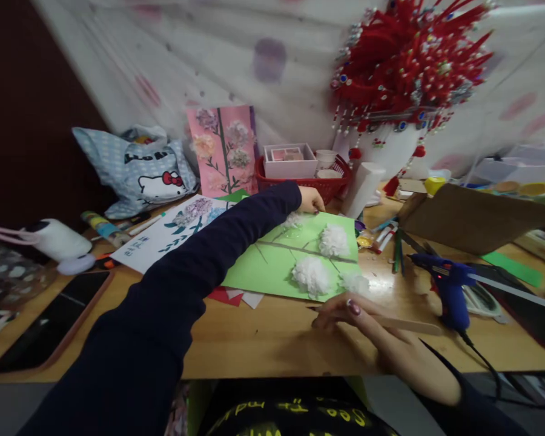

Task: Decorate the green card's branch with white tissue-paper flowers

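A light green sheet of paper (pixel 249 274) lies on the table, with fluffy white paper flowers (pixel 311 277) and thin grey-green stems on it. My left arm reaches across its left part. My left hand (pixel 311 200) is at the sheet's far edge, fingers bent down and closed on that edge; the thumb is hidden. Near the sheet's front right corner, my right hand (pixel 367 324) is closed around a thin wooden stick (pixel 420 327) with a dark pointed tip. The right fingertips are close to the tabletop, beside the lowest flower.
A blue glue gun (pixel 449 287) stands at the right, its cord running off the front edge. Behind are a red basket (pixel 295 183), a white roll (pixel 366 189) and a cardboard piece (pixel 476 218). At left lie a white flower picture (pixel 138 253) and a phone (pixel 49 321).
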A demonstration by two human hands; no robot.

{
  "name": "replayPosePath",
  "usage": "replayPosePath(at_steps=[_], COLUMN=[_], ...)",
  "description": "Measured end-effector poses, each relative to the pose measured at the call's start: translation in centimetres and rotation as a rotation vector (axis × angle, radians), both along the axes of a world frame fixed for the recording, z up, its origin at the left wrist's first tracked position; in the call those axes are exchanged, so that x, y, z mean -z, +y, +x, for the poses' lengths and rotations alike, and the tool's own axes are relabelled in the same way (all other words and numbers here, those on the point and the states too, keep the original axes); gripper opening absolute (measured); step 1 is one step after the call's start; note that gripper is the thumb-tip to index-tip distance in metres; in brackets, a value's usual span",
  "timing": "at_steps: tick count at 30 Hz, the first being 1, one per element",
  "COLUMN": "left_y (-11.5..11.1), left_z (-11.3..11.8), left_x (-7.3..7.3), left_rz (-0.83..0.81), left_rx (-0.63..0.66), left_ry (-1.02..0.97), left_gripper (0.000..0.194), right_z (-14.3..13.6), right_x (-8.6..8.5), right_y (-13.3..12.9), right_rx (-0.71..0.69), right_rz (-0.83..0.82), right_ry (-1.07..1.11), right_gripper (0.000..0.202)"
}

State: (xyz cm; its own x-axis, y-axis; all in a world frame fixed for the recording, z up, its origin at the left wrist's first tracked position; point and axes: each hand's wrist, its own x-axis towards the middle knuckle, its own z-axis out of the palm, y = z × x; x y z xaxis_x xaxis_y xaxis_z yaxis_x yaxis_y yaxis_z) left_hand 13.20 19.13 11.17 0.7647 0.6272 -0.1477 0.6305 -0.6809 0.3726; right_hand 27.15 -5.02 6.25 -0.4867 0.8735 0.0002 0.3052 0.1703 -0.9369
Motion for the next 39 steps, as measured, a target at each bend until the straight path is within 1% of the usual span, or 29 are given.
replayPosePath(at_steps=[2,4,6,8,10,12,14,16,18,20,22,24,26,28,29,31,34,36,38,39], left_y=[-0.5,-1.9,-4.8,-8.9,-13.6,-17.7,-20.4,-21.8,-22.2,-22.2,-22.2,-22.1,-22.1,-22.2,-22.3,-22.3,-21.8,-20.8,-19.0,-17.9], left_z=[-0.6,-2.4,-5.3,-9.0,-12.7,-15.5,-17.1,-17.5,-17.1,-16.4,-15.9,-15.7,-15.8,-16.1,-16.3,-16.9,-17.7,-17.6,-16.6,-15.9], left_x=[-0.4,-1.1,-1.6,-1.4,-0.2,1.9,4.1,5.9,6.9,7.3,7.3,7.4,7.4,7.0,6.6,5.2,2.4,0.6,-0.4,-0.6], left_rz=[0.142,0.27,0.345,0.325,0.299,0.363,0.484,0.556,0.592,0.601,0.593,0.568,0.526,0.447,0.393,0.267,0.132,0.079,0.05,0.049], left_rx=[-0.052,-0.075,-0.073,-0.052,-0.073,-0.172,-0.278,-0.304,-0.289,-0.288,-0.305,-0.321,-0.324,-0.313,-0.307,-0.314,-0.332,-0.298,-0.244,-0.216], left_ry=[-0.013,-0.042,-0.127,-0.188,-0.166,-0.11,-0.02,0.04,0.095,0.134,0.14,0.113,0.072,0.029,0.003,-0.069,-0.199,-0.249,-0.287,-0.312], left_gripper=[0.036,0.031,0.026,0.021,0.018,0.02,0.024,0.027,0.03,0.03,0.027,0.024,0.022,0.021,0.021,0.019,0.014,0.013,0.014,0.014], right_z=[-1.0,-2.0,-2.8,-3.4,-3.6,-3.7,-3.8,-3.7,-3.5,-3.0,-2.4,-1.8,-1.4,-1.4,-1.5,-1.8,-2.6,-3.1,-3.6,-3.7], right_x=[0.5,0.8,0.8,0.6,0.4,0.3,0.3,0.2,-0.1,-0.5,-1.1,-1.6,-2.2,-2.7,-3.0,-3.5,-3.8,-3.6,-3.0,-2.7], right_y=[0.1,0.2,0.2,0.2,0.3,0.3,0.2,0.2,0.1,0.1,0.3,0.8,1.8,3.4,4.3,6.5,9.9,12.0,13.8,14.5], right_rx=[-0.051,-0.069,-0.107,-0.156,-0.167,-0.135,-0.07,-0.004,0.053,0.099,0.154,0.212,0.276,0.347,0.388,0.469,0.439,0.374,0.317,0.3], right_rz=[-0.01,0.001,0.019,0.038,0.074,0.129,0.199,0.271,0.335,0.385,0.408,0.422,0.439,0.458,0.448,0.47,0.483,0.494,0.512,0.516], right_ry=[-0.003,-0.024,-0.052,-0.073,-0.094,-0.125,-0.155,-0.185,-0.214,-0.234,-0.239,-0.221,-0.166,-0.074,-0.022,0.04,0.052,0.08,0.087,0.097], right_gripper=[0.034,0.032,0.031,0.031,0.03,0.029,0.028,0.029,0.03,0.033,0.036,0.043,0.055,0.063,0.062,0.057,0.049,0.043,0.039,0.038])
